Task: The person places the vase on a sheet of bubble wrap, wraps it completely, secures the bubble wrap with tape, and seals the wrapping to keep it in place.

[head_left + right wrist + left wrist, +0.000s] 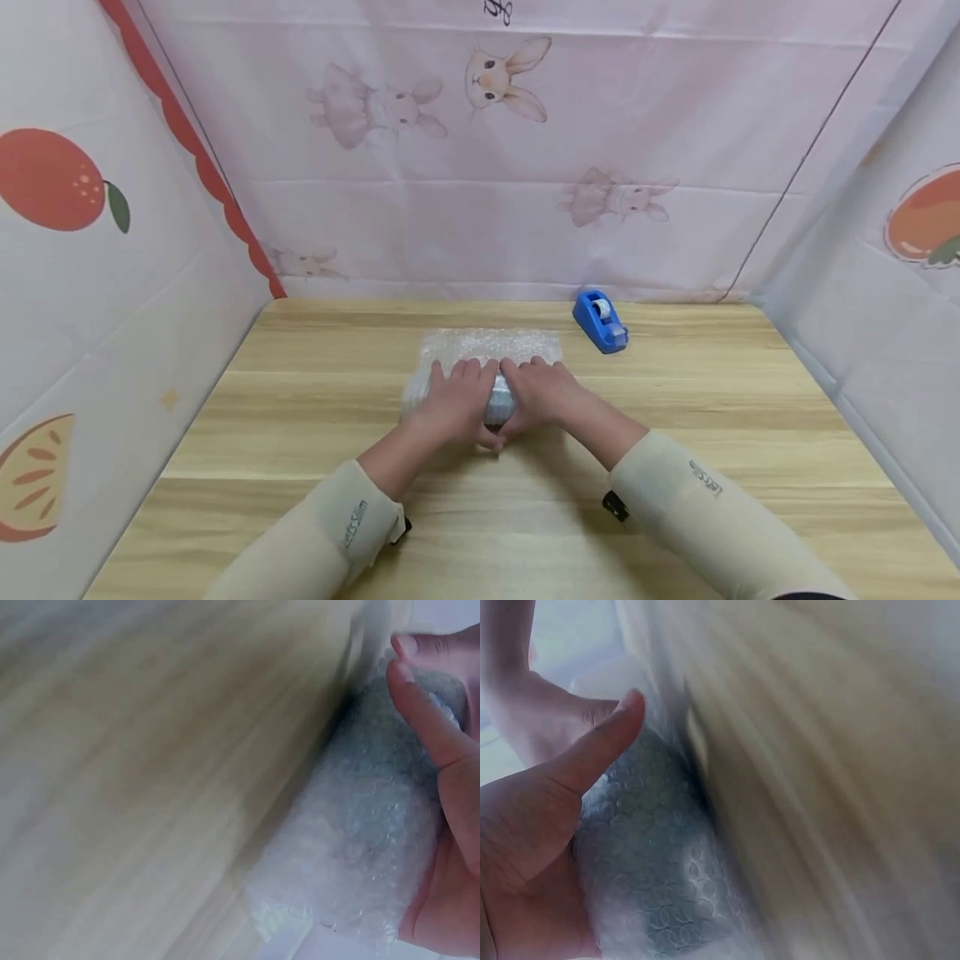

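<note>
A sheet of clear bubble wrap (487, 342) lies on the table, its near part rolled round a bluish-grey object (500, 402) whose kind the wrap hides. My left hand (460, 406) grips the left side of this roll, fingers over the top and thumb along the near side. From the right, my right hand (538, 392) grips it the same way. The thumbs come close together at the near side. In the left wrist view, the bubble wrap (660, 847) curves under the left thumb; in the right wrist view, the wrapped roll (367, 817) lies against the right palm.
A blue tape dispenser (600, 323) with a roll of tape stands behind and right of the hands. The wooden table (712, 433) meets a rabbit-printed cloth wall (480, 233) at the back, with fruit-printed cloth walls on both sides.
</note>
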Demonstrator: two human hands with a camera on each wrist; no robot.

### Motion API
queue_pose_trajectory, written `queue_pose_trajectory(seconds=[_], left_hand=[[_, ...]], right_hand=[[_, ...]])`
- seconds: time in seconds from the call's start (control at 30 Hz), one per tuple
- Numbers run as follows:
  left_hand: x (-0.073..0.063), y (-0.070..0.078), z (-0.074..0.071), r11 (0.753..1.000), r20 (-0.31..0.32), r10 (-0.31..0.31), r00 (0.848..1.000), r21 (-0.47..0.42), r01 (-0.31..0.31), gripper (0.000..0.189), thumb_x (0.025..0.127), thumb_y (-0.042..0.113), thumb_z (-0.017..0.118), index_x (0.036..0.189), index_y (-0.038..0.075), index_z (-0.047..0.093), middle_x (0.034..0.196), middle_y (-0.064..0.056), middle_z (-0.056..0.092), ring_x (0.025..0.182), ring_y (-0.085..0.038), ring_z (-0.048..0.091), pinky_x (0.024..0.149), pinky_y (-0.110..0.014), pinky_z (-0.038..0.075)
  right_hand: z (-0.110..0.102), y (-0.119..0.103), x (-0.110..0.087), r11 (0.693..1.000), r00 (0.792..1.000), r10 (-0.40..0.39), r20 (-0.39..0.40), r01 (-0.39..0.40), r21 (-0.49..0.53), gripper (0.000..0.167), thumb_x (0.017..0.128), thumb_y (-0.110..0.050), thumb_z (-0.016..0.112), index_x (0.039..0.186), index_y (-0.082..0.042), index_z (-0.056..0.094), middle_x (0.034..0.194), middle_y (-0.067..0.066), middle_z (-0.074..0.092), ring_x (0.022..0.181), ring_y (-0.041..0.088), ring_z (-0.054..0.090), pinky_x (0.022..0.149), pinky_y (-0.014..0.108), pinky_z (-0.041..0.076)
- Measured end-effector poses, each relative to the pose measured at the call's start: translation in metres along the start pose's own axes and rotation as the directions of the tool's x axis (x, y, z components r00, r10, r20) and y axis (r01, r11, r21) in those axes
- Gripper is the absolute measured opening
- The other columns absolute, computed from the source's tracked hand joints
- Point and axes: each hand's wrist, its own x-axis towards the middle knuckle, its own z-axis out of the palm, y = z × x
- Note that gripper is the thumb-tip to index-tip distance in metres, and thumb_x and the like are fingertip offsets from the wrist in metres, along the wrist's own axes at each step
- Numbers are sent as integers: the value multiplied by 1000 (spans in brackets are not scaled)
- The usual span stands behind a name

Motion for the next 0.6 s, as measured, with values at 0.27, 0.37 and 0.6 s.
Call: queue_pose_trajectory(seconds=[0.27, 0.37, 0.6], left_hand=[[20, -9, -3, 997, 31, 65, 997, -46, -64, 113, 52, 54, 93, 141, 13, 38, 111, -8, 54, 96, -27, 59, 91, -57, 40], [23, -13, -3, 992, 39, 81, 996, -104, -76, 103, 52, 51, 94, 134, 15, 42, 106, -5, 54, 90, -24, 58, 84, -51, 42], [26, -23, -3, 960, 77, 75, 994, -275, -51, 88, 55, 45, 95, 126, 21, 49, 105, 2, 57, 93, -16, 57, 80, -49, 44]], right_hand=[[-11, 12, 10, 981, 991, 6, 134, -32, 192, 102, 58, -65, 85, 136, -15, 40, 116, 4, 63, 101, 20, 60, 86, 40, 50], [-14, 15, 13, 965, 983, -22, 180, -26, 260, 97, 62, -59, 86, 134, -13, 41, 118, 4, 61, 105, 20, 59, 91, 40, 48], [-20, 18, 23, 941, 961, -113, 253, 22, 337, 88, 63, -55, 87, 129, -14, 46, 115, -1, 60, 105, 17, 56, 93, 37, 46]])
